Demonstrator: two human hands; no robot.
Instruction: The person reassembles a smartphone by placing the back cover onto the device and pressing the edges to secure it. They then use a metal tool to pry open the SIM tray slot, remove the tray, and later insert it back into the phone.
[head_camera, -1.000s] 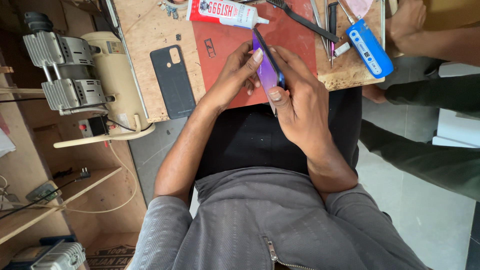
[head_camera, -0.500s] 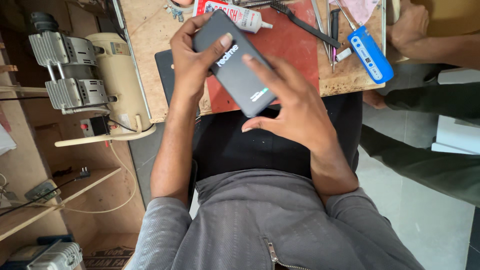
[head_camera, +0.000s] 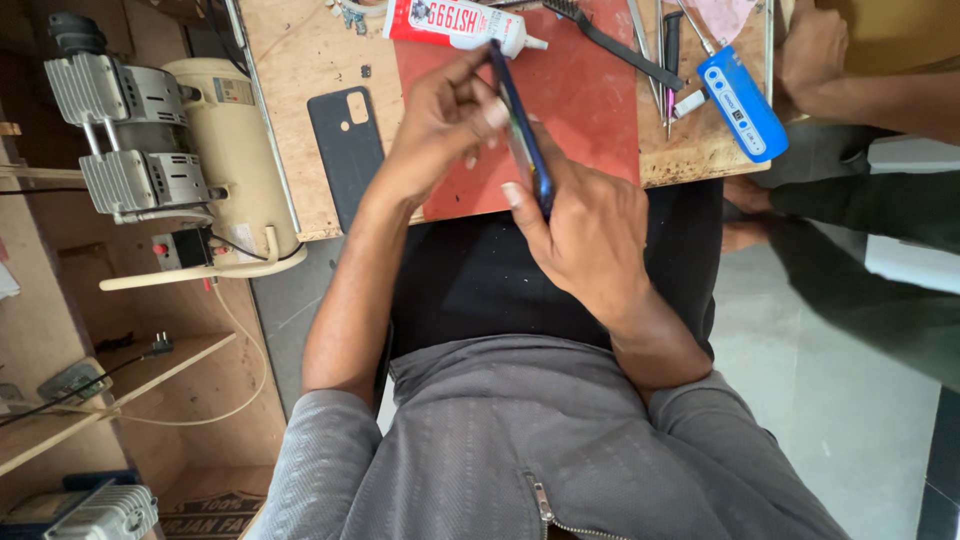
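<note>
Both my hands hold a blue smartphone (head_camera: 522, 130) edge-on above a red work mat (head_camera: 580, 110). My left hand (head_camera: 440, 125) grips its upper end, fingers curled over the top edge. My right hand (head_camera: 585, 225) holds the lower end, thumb pressed along the side. A dark phone back cover (head_camera: 345, 150) lies flat on the wooden bench (head_camera: 290, 90), left of my left hand. A white and red glue tube (head_camera: 455, 22) lies at the mat's top edge.
A blue electric screwdriver (head_camera: 742, 102), tweezers (head_camera: 650, 50) and a black brush (head_camera: 610, 40) lie at the mat's right. Another person's hand (head_camera: 812, 50) rests at the bench's right end. A cream air compressor (head_camera: 175, 150) stands left of the bench, above wooden shelves (head_camera: 120, 380).
The phone went from edge-on, to flat with its dark back facing me and lifted, to edge-on again now, lowered a little over the mat. Both hands shifted their grip.
</note>
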